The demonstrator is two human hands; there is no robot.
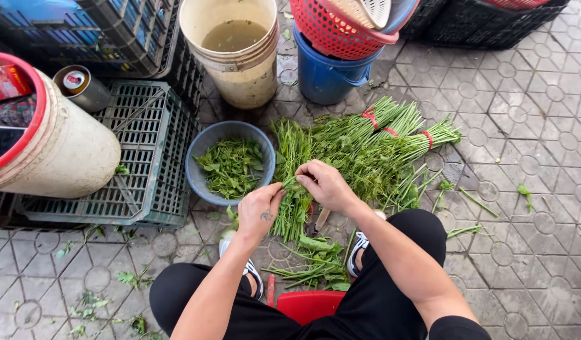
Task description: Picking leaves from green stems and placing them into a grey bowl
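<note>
both hands pinched the same green stalk: left hand low, right hand at the tip, over the loose greens beside the blue bowl. best to grip near the node, snap short, drop leaves in the bowl. fingertip contact and the dark tool under the stems were unclear.

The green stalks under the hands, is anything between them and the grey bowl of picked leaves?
Nothing visible does. The grey round bowl sits directly beside the left hand, which pinches the green stalks with the right hand.
</note>
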